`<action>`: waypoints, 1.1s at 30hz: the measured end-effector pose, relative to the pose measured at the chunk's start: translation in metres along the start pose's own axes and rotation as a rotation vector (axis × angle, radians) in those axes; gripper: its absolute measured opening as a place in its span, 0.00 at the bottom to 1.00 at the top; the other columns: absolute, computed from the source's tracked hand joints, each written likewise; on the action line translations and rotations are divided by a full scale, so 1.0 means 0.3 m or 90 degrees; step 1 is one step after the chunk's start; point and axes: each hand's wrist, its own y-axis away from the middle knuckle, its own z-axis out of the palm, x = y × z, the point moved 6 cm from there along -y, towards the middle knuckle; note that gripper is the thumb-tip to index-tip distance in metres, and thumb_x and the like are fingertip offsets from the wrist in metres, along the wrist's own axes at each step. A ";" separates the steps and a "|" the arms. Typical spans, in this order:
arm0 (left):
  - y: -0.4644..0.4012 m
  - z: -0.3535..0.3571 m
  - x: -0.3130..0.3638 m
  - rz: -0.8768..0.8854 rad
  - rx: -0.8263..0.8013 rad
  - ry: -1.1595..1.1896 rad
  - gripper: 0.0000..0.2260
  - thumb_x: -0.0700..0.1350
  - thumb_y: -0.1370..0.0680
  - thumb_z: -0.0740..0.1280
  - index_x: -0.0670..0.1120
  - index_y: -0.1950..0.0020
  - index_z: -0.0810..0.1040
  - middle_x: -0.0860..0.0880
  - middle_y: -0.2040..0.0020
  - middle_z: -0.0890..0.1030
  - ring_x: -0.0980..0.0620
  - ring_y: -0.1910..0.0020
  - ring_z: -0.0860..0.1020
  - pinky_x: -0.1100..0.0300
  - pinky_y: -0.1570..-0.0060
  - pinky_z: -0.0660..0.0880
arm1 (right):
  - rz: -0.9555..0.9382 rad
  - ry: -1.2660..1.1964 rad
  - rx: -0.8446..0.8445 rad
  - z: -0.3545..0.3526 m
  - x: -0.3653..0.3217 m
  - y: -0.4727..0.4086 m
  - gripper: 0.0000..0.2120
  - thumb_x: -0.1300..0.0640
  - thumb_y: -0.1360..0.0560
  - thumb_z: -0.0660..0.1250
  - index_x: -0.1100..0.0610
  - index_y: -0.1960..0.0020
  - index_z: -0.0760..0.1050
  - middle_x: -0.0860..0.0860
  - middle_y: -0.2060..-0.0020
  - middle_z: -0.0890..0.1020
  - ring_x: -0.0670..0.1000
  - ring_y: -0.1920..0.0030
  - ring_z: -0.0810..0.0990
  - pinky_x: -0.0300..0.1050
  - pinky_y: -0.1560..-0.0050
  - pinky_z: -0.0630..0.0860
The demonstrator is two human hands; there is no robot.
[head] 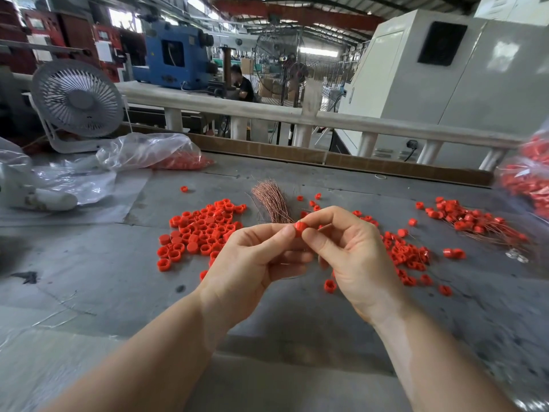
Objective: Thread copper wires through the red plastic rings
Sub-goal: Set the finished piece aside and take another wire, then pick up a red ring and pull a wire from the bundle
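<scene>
A single red plastic ring (299,227) is pinched above the grey table between my left hand (252,257) and my right hand (347,248), fingertips of both touching it. A thin copper wire runs from the ring toward my right fingers, hard to follow. Behind my hands lies a fanned bundle of copper wires (271,200). A heap of loose red rings (202,233) sits to the left of my hands. More rings (407,257) lie to the right. Rings with wires through them (475,223) are piled at the far right.
A white desk fan (77,104) stands at the back left beside a clear plastic bag holding red rings (166,156). Another bag of rings (528,179) sits at the right edge. A cardboard strip (326,157) borders the table's far side.
</scene>
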 end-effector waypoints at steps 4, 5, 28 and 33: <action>-0.002 -0.010 -0.007 -0.010 0.025 0.035 0.08 0.45 0.33 0.67 0.43 0.64 0.85 0.46 0.68 0.82 0.55 0.69 0.81 0.64 0.67 0.79 | 0.017 0.053 0.001 0.010 0.004 0.005 0.08 0.65 0.27 0.68 0.52 0.58 0.79 0.43 0.69 0.80 0.39 0.68 0.76 0.28 0.66 0.69; -0.002 -0.014 -0.009 -0.010 0.035 0.039 0.08 0.45 0.33 0.67 0.43 0.64 0.85 0.46 0.68 0.81 0.55 0.69 0.80 0.65 0.67 0.78 | 0.020 0.066 -0.001 0.014 0.004 0.006 0.08 0.65 0.27 0.69 0.52 0.58 0.79 0.43 0.68 0.80 0.40 0.68 0.77 0.28 0.66 0.70; -0.008 -0.083 -0.008 0.063 0.176 -0.115 0.05 0.41 0.32 0.71 0.43 0.57 0.81 0.45 0.63 0.84 0.53 0.65 0.81 0.65 0.68 0.77 | 0.010 0.189 0.025 0.014 0.010 0.008 0.09 0.61 0.31 0.74 0.48 0.55 0.80 0.45 0.70 0.74 0.40 0.68 0.72 0.29 0.67 0.68; -0.006 -0.103 -0.007 0.083 0.230 -0.162 0.02 0.39 0.29 0.71 0.45 0.58 0.81 0.50 0.69 0.82 0.58 0.72 0.78 0.68 0.75 0.72 | 0.068 0.128 0.037 0.002 0.024 0.006 0.07 0.60 0.27 0.70 0.51 0.63 0.81 0.44 0.74 0.78 0.39 0.72 0.74 0.30 0.68 0.69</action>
